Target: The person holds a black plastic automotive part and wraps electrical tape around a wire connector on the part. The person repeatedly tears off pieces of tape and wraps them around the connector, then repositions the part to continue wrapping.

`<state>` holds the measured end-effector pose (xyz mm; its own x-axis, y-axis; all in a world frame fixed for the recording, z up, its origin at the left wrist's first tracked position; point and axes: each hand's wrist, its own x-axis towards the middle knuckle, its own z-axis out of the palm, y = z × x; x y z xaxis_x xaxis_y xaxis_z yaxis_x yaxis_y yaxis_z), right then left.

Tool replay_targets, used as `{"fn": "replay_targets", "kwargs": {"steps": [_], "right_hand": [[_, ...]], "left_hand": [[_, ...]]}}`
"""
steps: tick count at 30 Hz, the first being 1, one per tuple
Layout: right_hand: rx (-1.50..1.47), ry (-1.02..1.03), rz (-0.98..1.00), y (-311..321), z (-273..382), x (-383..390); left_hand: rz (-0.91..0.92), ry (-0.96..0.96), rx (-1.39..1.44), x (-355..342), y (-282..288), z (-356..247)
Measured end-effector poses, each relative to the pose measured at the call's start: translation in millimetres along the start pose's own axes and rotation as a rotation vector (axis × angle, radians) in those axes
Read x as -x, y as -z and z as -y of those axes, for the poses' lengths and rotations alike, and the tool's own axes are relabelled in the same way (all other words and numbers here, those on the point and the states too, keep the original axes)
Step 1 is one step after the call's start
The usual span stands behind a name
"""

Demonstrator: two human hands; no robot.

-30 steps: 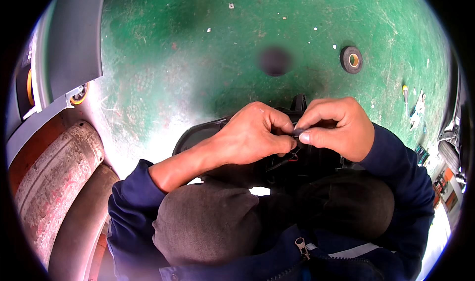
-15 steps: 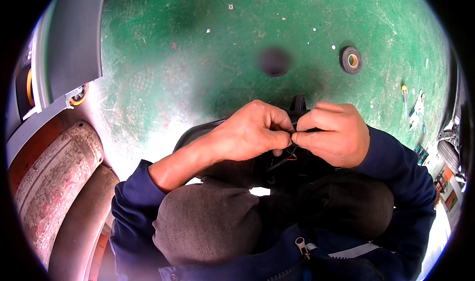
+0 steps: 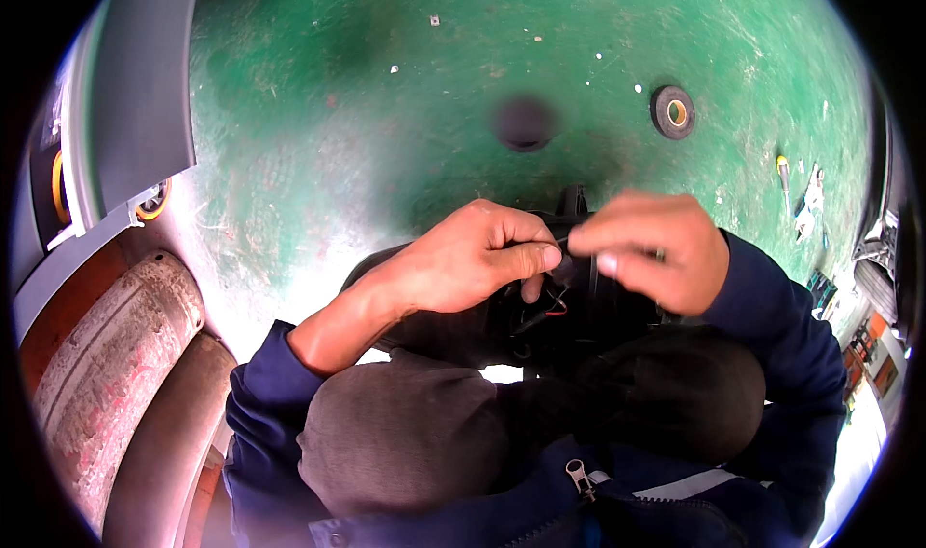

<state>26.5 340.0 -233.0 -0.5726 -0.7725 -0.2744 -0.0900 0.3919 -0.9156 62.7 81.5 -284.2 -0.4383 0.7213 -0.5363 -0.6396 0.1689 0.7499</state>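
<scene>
My left hand (image 3: pixel 482 254) is closed in a pinch, thumb against forefinger, on what looks like a thin black wire, mostly hidden by the fingers. Just to its right, my right hand (image 3: pixel 666 249) has its thumb and fingers apart, smeared by motion, and nothing shows between them. Beneath both hands, in front of my knees, sits a dark black part (image 3: pixel 434 331) with a curved edge and an upright tab (image 3: pixel 573 201) at its far side. A short reddish wire (image 3: pixel 557 313) shows among dark wiring below my left fingertips.
On the green floor (image 3: pixel 318 152) lies a roll of black tape (image 3: pixel 672 113). A yellow-handled screwdriver (image 3: pixel 783 177) and silver pliers-like tools (image 3: pixel 810 205) lie at the right. A worn curved metal piece (image 3: pixel 121 384) and a grey panel (image 3: pixel 145 75) stand at the left.
My right hand has parted from the left fingertips, and its thumb and fingers have spread. My left hand keeps its pinch, shifted slightly left. The view has moved a little.
</scene>
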Motion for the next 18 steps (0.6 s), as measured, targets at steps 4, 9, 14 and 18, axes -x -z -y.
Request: {"fn": "replay_targets", "kwargs": {"steps": [4, 9, 14, 18], "right_hand": [[-0.367, -0.466, 0.042, -4.2, -4.7, -0.7], [-0.271, -0.473, 0.171, -11.1, 0.3, -9.1], [-0.186, -0.454, 0.186, -19.1, -1.7, -11.3], [-0.179, -0.393, 0.174, -22.1, -5.1, -10.5]], "left_hand": [[-0.071, -0.037, -0.033, 2.3, -7.8, 5.7], [-0.134, -0.075, -0.080, 5.9, -13.2, 2.8], [-0.217, -0.204, -0.153, 6.0, -17.5, 4.6], [-0.305, -0.456, -0.187, 1.8, -17.2, 18.6]]}}
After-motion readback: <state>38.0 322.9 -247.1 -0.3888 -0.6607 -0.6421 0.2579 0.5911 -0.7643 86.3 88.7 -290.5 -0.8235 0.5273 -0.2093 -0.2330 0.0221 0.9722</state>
